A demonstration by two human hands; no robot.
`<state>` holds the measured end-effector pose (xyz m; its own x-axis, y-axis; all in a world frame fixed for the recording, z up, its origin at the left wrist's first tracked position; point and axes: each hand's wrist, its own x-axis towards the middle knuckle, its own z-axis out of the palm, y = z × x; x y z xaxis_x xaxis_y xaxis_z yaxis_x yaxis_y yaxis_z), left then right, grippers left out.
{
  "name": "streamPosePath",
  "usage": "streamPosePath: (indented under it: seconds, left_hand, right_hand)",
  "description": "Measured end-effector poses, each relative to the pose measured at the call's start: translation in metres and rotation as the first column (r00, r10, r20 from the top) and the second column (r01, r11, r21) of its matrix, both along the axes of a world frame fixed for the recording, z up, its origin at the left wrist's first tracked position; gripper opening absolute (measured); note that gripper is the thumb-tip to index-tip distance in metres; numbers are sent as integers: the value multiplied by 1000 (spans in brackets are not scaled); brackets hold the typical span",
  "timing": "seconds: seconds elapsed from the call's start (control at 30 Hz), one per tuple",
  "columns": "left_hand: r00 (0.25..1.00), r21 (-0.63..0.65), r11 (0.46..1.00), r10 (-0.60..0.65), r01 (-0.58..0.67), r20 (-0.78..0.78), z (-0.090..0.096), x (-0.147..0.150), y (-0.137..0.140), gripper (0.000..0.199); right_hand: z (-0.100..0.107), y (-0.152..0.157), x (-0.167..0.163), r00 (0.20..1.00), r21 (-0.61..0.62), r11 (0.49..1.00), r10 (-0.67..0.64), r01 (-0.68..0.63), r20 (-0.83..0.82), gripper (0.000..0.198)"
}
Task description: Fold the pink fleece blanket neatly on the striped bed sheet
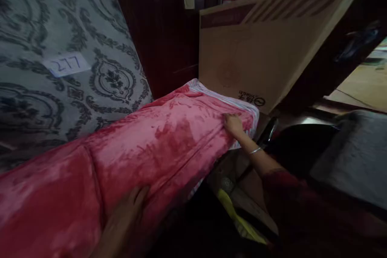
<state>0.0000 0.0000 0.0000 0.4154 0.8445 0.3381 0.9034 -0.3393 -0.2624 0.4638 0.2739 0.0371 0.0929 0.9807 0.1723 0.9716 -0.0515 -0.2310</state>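
Observation:
A plush red blanket [172, 129] lies in a long strip from the lower left to the middle of the view, over a striped white cloth [225, 96] that shows along its far end. My right hand [233, 124], with a thin bangle at the wrist, is at the blanket's far right part, its fingers curled on the red fabric by a seam. Nearer to me, my left hand [128, 211] rests on the blanket's near side, fingers stretched forward and somewhat blurred. A fold crosses the blanket just left of that hand.
A large cardboard box [254, 52] stands past the blanket's far end. Patterned wallpaper [115, 76] bears a paper marked 277 [68, 63]. Dark wooden panels [169, 32] are behind. A grey cushion-like thing [353, 157] and a yellow item [238, 217] are at the right and below.

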Motion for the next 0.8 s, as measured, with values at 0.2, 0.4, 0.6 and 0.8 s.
streamPosePath:
  seconds: [0.2, 0.4, 0.6, 0.8]
  left_hand:
    - [999, 47, 998, 37, -37, 7, -6, 4, 12, 53]
    - [995, 174, 980, -99, 98, -4, 9, 8, 9, 44]
    - [996, 76, 995, -71, 67, 50, 4, 2, 6, 44]
    - [972, -89, 995, -25, 47, 234, 20, 1, 5, 36]
  right_hand:
    - [12, 24, 5, 997, 2, 999, -41, 41, -63, 32]
    - [20, 51, 12, 976, 51, 998, -24, 36, -219, 32]
    - [2, 50, 26, 954, -22, 998, -63, 60, -291, 21]
    - [-8, 47, 31, 969, -30, 999, -49, 44, -244, 25]
